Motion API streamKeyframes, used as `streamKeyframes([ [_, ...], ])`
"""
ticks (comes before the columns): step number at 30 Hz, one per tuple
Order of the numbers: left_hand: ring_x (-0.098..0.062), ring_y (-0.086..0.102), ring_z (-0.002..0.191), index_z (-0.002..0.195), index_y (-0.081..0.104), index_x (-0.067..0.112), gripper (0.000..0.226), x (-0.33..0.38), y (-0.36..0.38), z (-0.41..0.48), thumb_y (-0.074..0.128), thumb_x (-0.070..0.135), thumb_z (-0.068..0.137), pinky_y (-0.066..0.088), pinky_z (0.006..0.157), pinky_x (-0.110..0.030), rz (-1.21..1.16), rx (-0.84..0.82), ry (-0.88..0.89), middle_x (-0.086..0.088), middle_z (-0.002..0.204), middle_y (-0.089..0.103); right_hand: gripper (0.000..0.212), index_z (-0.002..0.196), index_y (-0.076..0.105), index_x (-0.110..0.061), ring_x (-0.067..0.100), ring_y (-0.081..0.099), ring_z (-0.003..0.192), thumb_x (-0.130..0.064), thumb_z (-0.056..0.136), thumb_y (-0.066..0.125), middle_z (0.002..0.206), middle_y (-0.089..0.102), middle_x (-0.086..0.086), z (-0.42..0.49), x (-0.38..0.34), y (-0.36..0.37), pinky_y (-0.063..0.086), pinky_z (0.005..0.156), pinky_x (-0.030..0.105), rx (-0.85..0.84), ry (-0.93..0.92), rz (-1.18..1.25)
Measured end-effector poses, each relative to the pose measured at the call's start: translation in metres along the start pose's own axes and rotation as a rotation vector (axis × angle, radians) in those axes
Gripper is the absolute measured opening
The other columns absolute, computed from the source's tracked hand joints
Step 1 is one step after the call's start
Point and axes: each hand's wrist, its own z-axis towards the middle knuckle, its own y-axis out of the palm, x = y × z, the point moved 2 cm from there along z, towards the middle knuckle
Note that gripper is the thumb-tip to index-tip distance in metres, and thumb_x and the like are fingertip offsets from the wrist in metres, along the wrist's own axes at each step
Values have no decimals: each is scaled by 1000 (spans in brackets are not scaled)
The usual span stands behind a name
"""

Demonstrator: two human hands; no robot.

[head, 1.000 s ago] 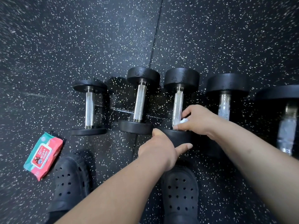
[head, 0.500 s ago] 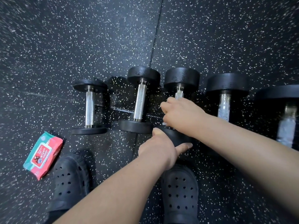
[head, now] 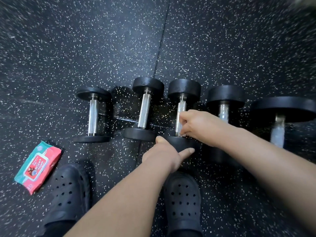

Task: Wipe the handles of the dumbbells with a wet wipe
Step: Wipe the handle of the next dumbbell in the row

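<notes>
Several black dumbbells with steel handles lie in a row on the speckled rubber floor. My left hand (head: pixel 164 154) grips the near head (head: pixel 181 142) of the middle dumbbell. My right hand (head: pixel 196 124) is closed around the lower part of that dumbbell's handle (head: pixel 181 106), with a bit of white wet wipe (head: pixel 182 134) showing under the fingers. The smallest dumbbell (head: pixel 93 115) and the second one (head: pixel 144 110) lie to the left. Two larger ones (head: pixel 224 106) (head: pixel 280 115) lie to the right, their handles looking wet.
A red and green pack of wipes (head: pixel 38 166) lies on the floor at the lower left. My two dark clogs (head: pixel 70 190) (head: pixel 183 199) stand just in front of the row. A seam (head: pixel 160 48) between floor mats runs away from me.
My right hand slid up the middle dumbbell's handle and has come back down toward the near end. My left hand has stayed on the near head.
</notes>
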Motion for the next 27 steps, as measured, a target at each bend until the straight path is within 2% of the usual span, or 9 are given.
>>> streamKeyframes([
  [3, -34, 66, 112, 133, 30, 11, 101, -2, -2, -13, 54, 92, 78, 51, 86, -41, -55, 83, 27, -9, 124, 67, 10, 87, 64, -24, 19, 55, 80, -33, 90, 69, 90, 54, -5, -22, 12, -1, 45, 66, 36, 195, 163, 55],
  [6, -34, 65, 115, 119, 29, 15, 72, -3, -13, -35, 58, 75, 91, 50, 85, -42, -67, 181, 92, -10, 126, 66, 9, 101, 81, -27, 22, 59, 85, -27, 93, 77, 96, 55, -4, -37, 1, -13, 49, 73, 35, 307, 114, -13],
  [9, -36, 63, 122, 137, 30, 10, 74, -5, -31, -60, 59, 66, 97, 51, 92, -44, -34, 229, 181, -13, 134, 63, 13, 108, 81, -32, 20, 64, 92, -32, 96, 75, 101, 62, -6, -56, -15, -38, 53, 82, 38, 327, 184, 36],
  [11, -37, 62, 124, 142, 30, 7, 78, -4, -43, -80, 60, 63, 98, 53, 98, -46, -38, 262, 238, -15, 136, 62, 12, 106, 80, -30, 16, 65, 85, -33, 96, 77, 95, 68, -7, -72, -29, -60, 53, 80, 32, 347, 248, 127],
  [15, -39, 60, 126, 140, 36, 7, 74, 3, -64, -121, 63, 60, 97, 51, 99, -45, -97, 313, 364, -17, 137, 62, 7, 101, 79, -30, 11, 72, 70, -30, 94, 79, 87, 75, -5, -108, -55, -101, 57, 73, 27, 372, 322, 278],
  [17, -38, 61, 124, 141, 38, 8, 73, 7, -72, -144, 65, 59, 96, 51, 97, -43, -151, 337, 433, -16, 136, 62, 6, 99, 76, -30, 2, 71, 61, -28, 94, 79, 85, 77, -6, -128, -68, -120, 57, 72, 26, 393, 338, 286],
  [20, -37, 61, 122, 140, 44, 8, 72, 9, -75, -174, 66, 59, 95, 48, 91, -40, -234, 356, 543, -14, 135, 63, 7, 95, 74, -29, 5, 73, 64, -27, 92, 81, 83, 79, -5, -155, -85, -143, 59, 77, 27, 445, 368, 284],
  [24, -32, 62, 116, 134, 51, 10, 70, 25, -71, -187, 63, 66, 93, 48, 84, -37, -391, 334, 619, -9, 127, 66, 9, 95, 71, -24, 10, 75, 67, -26, 94, 80, 78, 79, -2, -180, -89, -153, 59, 68, 26, 416, 368, 319],
  [27, -26, 64, 108, 128, 54, 15, 52, 43, -57, -181, 62, 57, 100, 44, 81, -33, -491, 293, 635, -2, 119, 67, 9, 95, 70, -17, 15, 75, 68, -20, 94, 79, 77, 79, 4, -178, -71, -141, 65, 72, 37, 449, 371, 464],
])
